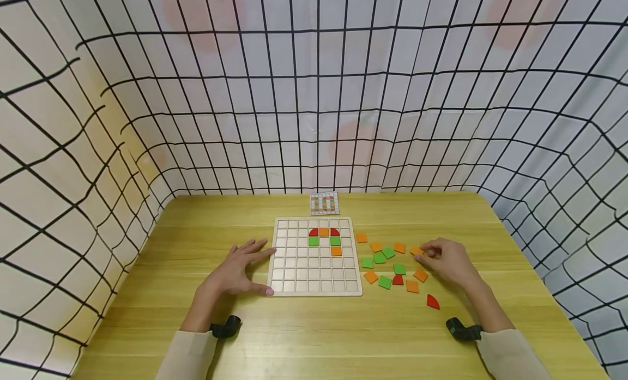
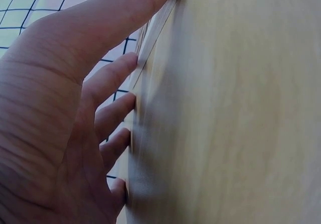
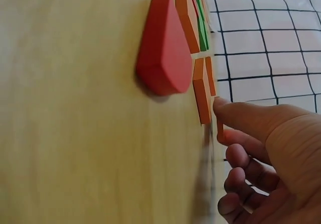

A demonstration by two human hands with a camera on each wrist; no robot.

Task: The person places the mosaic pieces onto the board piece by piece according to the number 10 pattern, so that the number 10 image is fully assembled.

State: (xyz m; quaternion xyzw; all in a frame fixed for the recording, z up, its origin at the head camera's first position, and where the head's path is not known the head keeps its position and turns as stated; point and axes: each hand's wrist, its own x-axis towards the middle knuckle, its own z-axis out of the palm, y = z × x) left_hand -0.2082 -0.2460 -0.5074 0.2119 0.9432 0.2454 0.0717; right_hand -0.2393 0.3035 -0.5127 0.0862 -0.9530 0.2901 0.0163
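Note:
A pale gridded board [image 1: 289, 271] lies mid-table, with two red quarter-round pieces, two green squares and two orange squares in its upper right part. The left hand [image 1: 240, 268] rests spread at the board's left edge, thumb at the lower corner; in the left wrist view the hand [image 2: 85, 123] has its fingers apart, holding nothing. To the right of the loose pieces, the right hand [image 1: 450, 260] pinches an orange square [image 1: 417, 251] between thumb and index finger; the right wrist view shows the hand [image 3: 266, 153] with that orange piece [image 3: 220, 128] edge-on.
Several loose orange and green squares [image 1: 399, 269] and two red quarter-round pieces [image 1: 433, 302] lie between the board and the right hand. A small pattern card [image 1: 324, 204] lies behind the board. Black-lined white fabric [image 1: 314, 124] stands along the table's back and sides.

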